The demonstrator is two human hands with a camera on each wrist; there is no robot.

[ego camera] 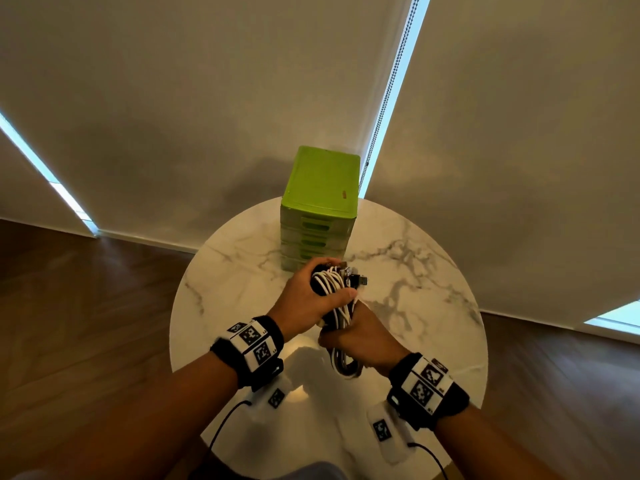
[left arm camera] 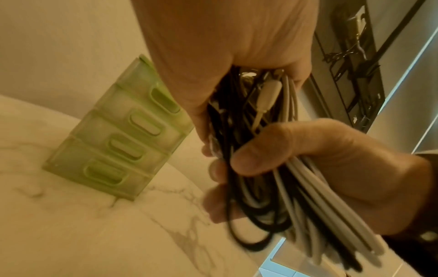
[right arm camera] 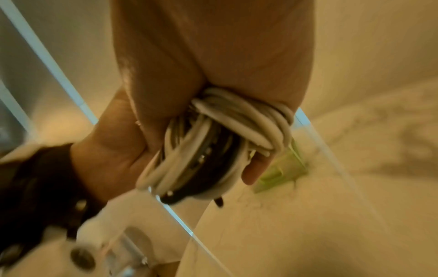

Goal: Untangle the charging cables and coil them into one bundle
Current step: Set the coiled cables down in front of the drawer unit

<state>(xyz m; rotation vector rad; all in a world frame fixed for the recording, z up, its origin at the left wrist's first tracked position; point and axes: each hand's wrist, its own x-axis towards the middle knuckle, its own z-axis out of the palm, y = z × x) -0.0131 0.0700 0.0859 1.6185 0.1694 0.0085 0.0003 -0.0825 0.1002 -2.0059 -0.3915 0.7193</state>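
From the head camera, a round white desk with grey marble veining fills the lower middle of the scene, standing on a dark wood floor. Pale roller blinds cover the walls behind it. Thin strips of daylight show at about 9 o'clock and 1 o'clock, and a bead chain hangs along the 1 o'clock strip.

The left hand reaches in from 7 o'clock, above the middle of the desk. Its fingers and thumb curl around the upper part of a bundle of charging cables. The bundle is a mix of white and black cords gathered into a long coil and held clear of the desk, with several plugs sticking out at its top end. The wrist views are blurred, so individual cords cannot be told apart.

At 12 o'clock on the desk, just beyond the hands, stands a small green drawer unit with a stack of translucent drawers.

The right hand comes in from 5 o'clock. Its fingers wrap around the lower part of the same bundle, and the looped end hangs out below the fist. Both wrists wear black bands with printed square markers.
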